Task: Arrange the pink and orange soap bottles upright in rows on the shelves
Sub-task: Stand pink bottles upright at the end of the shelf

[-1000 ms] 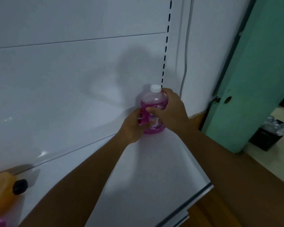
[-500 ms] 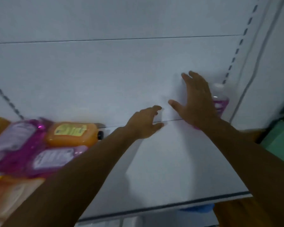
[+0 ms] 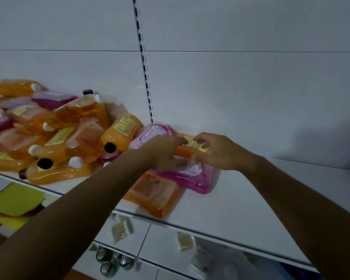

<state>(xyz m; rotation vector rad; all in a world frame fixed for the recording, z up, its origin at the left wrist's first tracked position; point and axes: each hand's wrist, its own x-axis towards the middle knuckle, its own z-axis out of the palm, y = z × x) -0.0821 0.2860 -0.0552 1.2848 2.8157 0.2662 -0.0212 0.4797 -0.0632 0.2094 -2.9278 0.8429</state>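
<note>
While both hands, left hand (image 3: 166, 152) and right hand (image 3: 216, 152), close fingers on a lying orange plastic soap bottle (image 3: 187, 151), lifting may topple the loose bottle heap (image 3: 55, 134) beside it off the white shelf (image 3: 240, 199).

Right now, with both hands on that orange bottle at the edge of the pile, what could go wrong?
1. The orange bottle lies across a pink bottle; lifting it may drag that one along.
2. Another orange bottle sits at the shelf's front edge, under the left forearm; a brush could tip it off.
3. The heap of bottles leans loosely and may slide.
</note>
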